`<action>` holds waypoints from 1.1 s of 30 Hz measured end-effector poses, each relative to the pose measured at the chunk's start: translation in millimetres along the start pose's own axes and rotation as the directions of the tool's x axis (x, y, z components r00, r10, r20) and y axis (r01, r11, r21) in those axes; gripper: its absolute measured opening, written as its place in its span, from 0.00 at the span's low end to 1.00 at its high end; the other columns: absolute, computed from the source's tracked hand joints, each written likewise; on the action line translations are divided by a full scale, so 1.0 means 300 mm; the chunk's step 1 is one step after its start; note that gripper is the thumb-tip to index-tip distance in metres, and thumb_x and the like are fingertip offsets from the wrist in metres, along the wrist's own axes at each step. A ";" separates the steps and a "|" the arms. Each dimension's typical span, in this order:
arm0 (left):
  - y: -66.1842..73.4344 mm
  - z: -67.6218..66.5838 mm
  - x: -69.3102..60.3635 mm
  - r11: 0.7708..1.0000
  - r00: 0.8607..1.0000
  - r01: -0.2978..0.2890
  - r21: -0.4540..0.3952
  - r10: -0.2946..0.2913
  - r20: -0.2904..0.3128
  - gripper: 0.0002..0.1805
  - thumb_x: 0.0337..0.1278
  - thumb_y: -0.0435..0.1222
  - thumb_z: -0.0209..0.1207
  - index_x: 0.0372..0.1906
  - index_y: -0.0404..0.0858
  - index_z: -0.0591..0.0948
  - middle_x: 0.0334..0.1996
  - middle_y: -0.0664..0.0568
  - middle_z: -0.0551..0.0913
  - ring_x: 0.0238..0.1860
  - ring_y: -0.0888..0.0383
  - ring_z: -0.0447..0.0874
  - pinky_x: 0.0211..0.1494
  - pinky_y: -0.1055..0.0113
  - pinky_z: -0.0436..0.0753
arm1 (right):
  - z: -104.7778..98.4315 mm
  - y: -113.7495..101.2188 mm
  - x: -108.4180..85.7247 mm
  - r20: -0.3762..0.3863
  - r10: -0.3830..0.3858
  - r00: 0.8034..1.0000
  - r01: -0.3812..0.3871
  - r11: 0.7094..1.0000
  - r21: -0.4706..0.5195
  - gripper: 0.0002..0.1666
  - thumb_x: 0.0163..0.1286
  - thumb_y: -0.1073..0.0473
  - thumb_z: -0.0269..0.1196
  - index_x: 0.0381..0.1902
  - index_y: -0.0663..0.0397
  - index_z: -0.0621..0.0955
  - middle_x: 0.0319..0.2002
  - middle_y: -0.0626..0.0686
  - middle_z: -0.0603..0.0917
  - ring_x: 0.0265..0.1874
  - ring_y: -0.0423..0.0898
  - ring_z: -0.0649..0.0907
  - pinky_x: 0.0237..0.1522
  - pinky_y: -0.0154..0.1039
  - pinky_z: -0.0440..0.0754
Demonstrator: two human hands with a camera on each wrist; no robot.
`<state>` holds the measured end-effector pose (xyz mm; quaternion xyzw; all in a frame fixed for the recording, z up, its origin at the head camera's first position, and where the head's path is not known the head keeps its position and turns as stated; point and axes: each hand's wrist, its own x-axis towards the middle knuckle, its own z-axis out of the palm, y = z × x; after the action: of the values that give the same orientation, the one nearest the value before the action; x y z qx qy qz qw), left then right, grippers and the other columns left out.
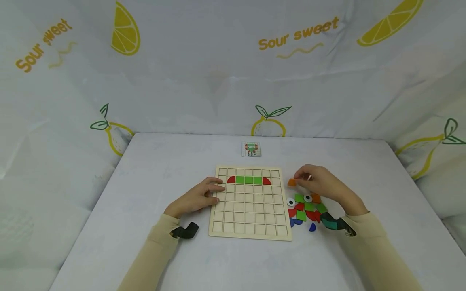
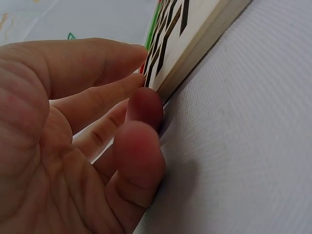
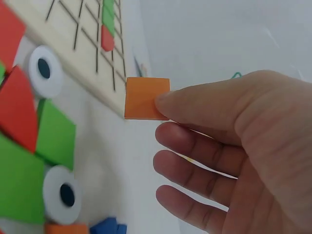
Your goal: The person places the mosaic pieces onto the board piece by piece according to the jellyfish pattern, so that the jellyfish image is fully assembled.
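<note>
A pale wooden grid board (image 1: 251,206) lies on the table, with one row near its far side holding three green square tiles (image 1: 248,180) between two red quarter-round tiles (image 1: 267,181). My left hand (image 1: 194,198) rests at the board's left edge, fingertips touching its rim and top, fingers loosely bent. Beyond the board's right edge, my right hand (image 1: 320,184) pinches an orange square tile (image 3: 146,98) between thumb and forefinger, held above the table. Its other fingers (image 3: 195,151) are apart from the tile.
Right of the board, below my right hand, lies a loose pile of green tiles (image 1: 301,216), red pieces (image 1: 310,215), blue pieces (image 1: 312,227) and white eye discs (image 1: 290,202). A small picture card (image 1: 251,149) lies beyond the board. A printed white cloth (image 1: 214,81) hangs behind.
</note>
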<state>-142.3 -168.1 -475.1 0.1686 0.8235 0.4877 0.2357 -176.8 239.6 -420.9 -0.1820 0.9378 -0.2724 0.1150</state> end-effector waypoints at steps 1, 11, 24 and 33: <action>0.000 0.001 0.001 1.000 1.000 0.001 0.000 -0.001 -0.002 0.26 0.67 0.35 0.62 0.68 0.37 0.76 0.75 0.54 0.64 0.21 0.59 0.68 0.21 0.70 0.70 | -0.003 -0.008 0.005 -0.001 -0.007 1.000 0.007 1.000 0.000 0.07 0.71 0.59 0.66 0.44 0.54 0.84 0.37 0.50 0.83 0.37 0.46 0.77 0.34 0.32 0.80; -0.002 0.001 0.000 1.000 1.000 -0.010 0.027 0.010 -0.004 0.26 0.67 0.35 0.62 0.68 0.36 0.76 0.75 0.54 0.63 0.22 0.60 0.70 0.24 0.70 0.73 | 0.009 -0.077 0.055 0.022 -0.071 0.997 0.070 0.997 0.031 0.05 0.72 0.59 0.65 0.44 0.52 0.85 0.38 0.48 0.85 0.38 0.45 0.78 0.40 0.34 0.79; 0.009 0.003 -0.002 1.000 1.000 -0.003 0.010 0.003 -0.011 0.26 0.67 0.35 0.62 0.68 0.38 0.76 0.73 0.53 0.66 0.22 0.59 0.69 0.23 0.69 0.72 | 0.077 -0.124 0.105 0.120 -0.092 0.989 0.083 0.994 0.076 0.05 0.73 0.60 0.64 0.43 0.54 0.84 0.37 0.48 0.84 0.37 0.44 0.78 0.38 0.34 0.78; 0.003 0.003 0.001 1.000 1.000 -0.007 0.002 0.007 -0.013 0.25 0.67 0.35 0.62 0.67 0.37 0.77 0.73 0.53 0.66 0.21 0.58 0.68 0.21 0.69 0.71 | 0.107 -0.139 0.121 0.161 -0.069 0.985 0.067 0.998 0.021 0.04 0.72 0.60 0.64 0.42 0.52 0.85 0.37 0.47 0.85 0.35 0.43 0.78 0.39 0.36 0.79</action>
<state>-142.0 -167.1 -474.7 0.1683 0.8249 0.4888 0.2285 -188.0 177.2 -428.5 -0.2344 0.9164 -0.2680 0.1827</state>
